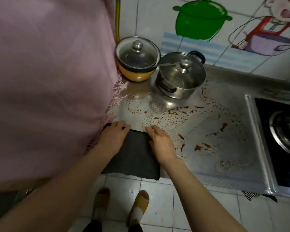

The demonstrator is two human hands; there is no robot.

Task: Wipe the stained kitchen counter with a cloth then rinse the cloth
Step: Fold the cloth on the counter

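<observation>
A dark grey cloth (134,156) lies flat at the front edge of the steel counter (224,164), its near end hanging over the edge. My left hand (113,136) rests on the cloth's left far corner, fingers on its edge. My right hand (161,143) lies on the cloth's right side, fingers spread and pointing away. Reddish-brown sauce stains (171,114) streak and dot the counter beyond and to the right of the cloth, with larger blotches (201,147) near the right.
An orange pot with a glass lid (137,59) and a steel pot with a glass lid (181,76) stand at the back. A pink fringed fabric (49,81) covers the left. A gas stove (285,139) sits at the right. Tiled floor and my feet lie below.
</observation>
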